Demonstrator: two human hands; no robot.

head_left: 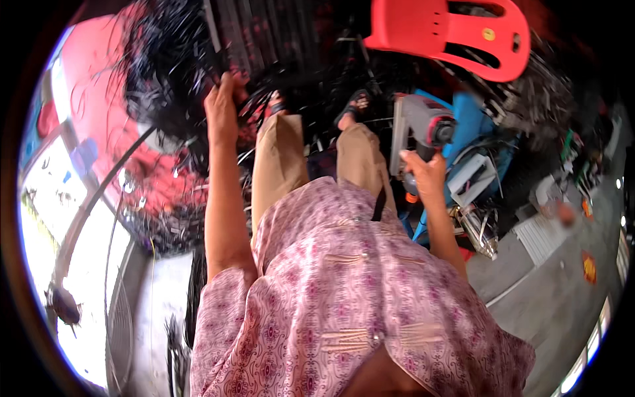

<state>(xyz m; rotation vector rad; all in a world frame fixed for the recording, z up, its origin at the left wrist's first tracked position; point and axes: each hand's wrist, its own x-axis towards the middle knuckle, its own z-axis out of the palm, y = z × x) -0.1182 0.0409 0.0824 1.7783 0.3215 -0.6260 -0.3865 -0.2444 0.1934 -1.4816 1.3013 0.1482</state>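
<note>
My right hand (426,171) grips the dark handle of a grey nail gun or staple gun (423,118) with a red ring round its cap, held beside my right knee. Ahead on the left, my left hand (223,106) is closed at the near left corner of a dark slatted frame (264,33). Black strips surround its fingers, and what exactly they pinch is hidden. A thick bunch of loose black strips (162,66) fans out to the left of this hand.
A red plastic chair (413,30) stands at the far right. Below it is a blue stool or chair (473,112) with white pieces and tools on it. Black strips litter the red surface (92,59) at left. A curved dark cable (99,192) hangs at the left.
</note>
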